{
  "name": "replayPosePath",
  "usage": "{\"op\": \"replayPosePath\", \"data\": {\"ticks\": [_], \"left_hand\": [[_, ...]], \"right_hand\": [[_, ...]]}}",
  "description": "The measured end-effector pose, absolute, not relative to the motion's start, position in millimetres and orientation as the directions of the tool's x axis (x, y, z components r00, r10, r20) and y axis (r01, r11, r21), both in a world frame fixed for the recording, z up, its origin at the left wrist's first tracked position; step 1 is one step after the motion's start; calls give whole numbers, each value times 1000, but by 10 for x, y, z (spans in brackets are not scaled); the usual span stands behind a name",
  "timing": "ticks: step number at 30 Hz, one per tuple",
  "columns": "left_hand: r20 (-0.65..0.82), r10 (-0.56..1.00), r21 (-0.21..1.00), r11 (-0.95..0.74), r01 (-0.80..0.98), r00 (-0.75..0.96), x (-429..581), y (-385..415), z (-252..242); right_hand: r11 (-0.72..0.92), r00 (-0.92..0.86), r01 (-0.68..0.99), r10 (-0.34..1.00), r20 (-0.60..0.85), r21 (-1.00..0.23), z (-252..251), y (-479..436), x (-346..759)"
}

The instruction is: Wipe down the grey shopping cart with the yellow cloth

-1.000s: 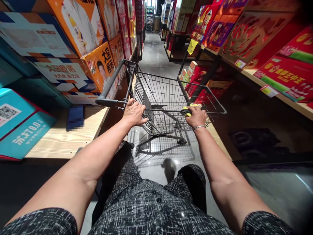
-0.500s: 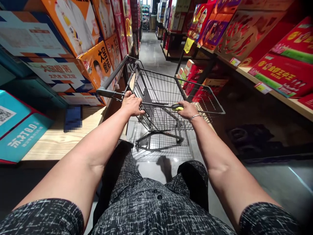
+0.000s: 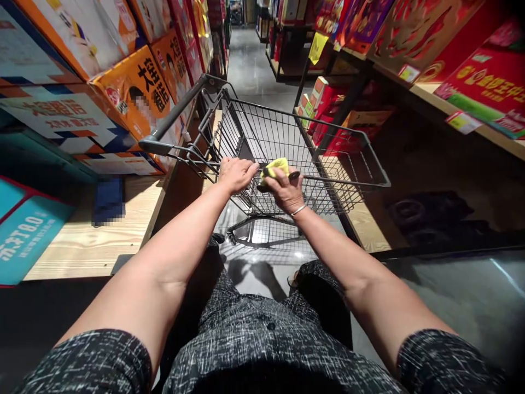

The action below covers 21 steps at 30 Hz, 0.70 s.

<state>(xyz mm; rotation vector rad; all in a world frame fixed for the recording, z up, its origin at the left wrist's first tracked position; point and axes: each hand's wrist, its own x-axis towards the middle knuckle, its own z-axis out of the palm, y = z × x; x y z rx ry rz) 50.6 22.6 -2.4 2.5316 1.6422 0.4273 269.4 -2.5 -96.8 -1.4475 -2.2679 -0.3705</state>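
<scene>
Head view: cart (image 3: 245, 149) on glossy floor (image 3: 246, 57) between shelves (image 3: 135, 216)

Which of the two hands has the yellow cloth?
The right hand, with the bracelet at its wrist: it holds the yellow cloth at the cart's near rim. The left hand, bare-wristed, lies on that rim.

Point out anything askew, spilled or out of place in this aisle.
The cart stands skewed, its handle off to the left by the orange boxes. A dark blue item lies loose on the left shelf, odd beside boxed goods. No spill shows.
</scene>
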Motion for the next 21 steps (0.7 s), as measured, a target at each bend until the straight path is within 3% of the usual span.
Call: {"op": "replayPosePath", "data": {"ticks": [2, 5, 9, 12, 15, 18, 21], "left_hand": [[195, 906, 232, -416, 879, 377, 472, 216, -33], [197, 896, 237, -437, 868, 397, 415, 206, -27], [216, 886, 257, -457, 852, 410, 378, 195, -40], [213, 892, 253, -444, 860, 398, 381, 196, -50], [175, 910, 232, -410, 882, 376, 405, 203, -29], [115, 933, 193, -358, 914, 341, 481, 195, 15], [82, 913, 183, -409, 894, 400, 631, 150, 45]], "right_hand": [[497, -467, 867, 780, 416, 41, -1278, -56, 2624], [546, -547, 836, 823, 155, 53, -1714, -181, 2696], [489, -469, 871, 855, -220, 43, -2078, -398, 2903], [442, -411, 896, 858, -309, 37, -2092, -480, 2970], [451, -434, 892, 871, -229, 25, -1832, -486, 2995], [429, -427, 903, 902, 64, -23, -1379, -445, 3064], [289, -245, 953, 911, 331, -90, -1018, -371, 3169]]}}
